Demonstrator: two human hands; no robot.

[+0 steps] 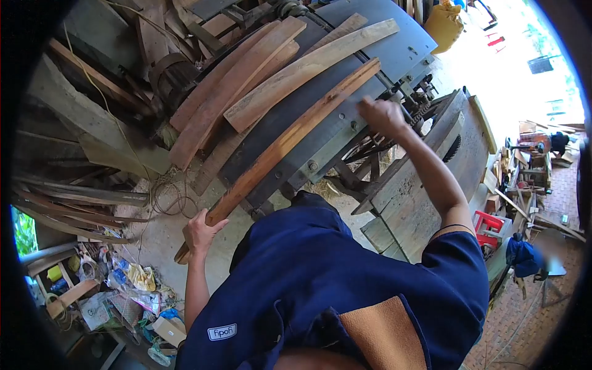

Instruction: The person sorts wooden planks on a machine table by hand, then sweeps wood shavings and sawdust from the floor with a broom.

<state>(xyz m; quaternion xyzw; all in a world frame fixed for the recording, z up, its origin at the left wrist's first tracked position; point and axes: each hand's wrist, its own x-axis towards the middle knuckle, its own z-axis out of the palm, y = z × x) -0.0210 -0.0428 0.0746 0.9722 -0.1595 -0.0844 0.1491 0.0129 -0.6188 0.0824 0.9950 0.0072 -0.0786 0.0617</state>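
A long, slightly curved wooden board (295, 137) lies slantwise across the dark metal bed (246, 154) of a machine, its near end sticking out past the bed. My left hand (202, 233) grips that near end, thumb across the wood. Close to the board's far end, above the machine's edge, my right hand (383, 117) is curled with the fingers partly smeared by motion. Whatever it may hold cannot be made out. Beside the board rest more curved planks, a pale one (311, 74) and a reddish one (237, 92), untouched by either hand.
A worn wooden saw table (425, 172) with a toothed blade (453, 149) stands to the right. Stacked curved timber (80, 197) fills the left side. A red plastic stool (490, 228), a yellow container (444, 28) and a person in blue (524, 256) are farther right.
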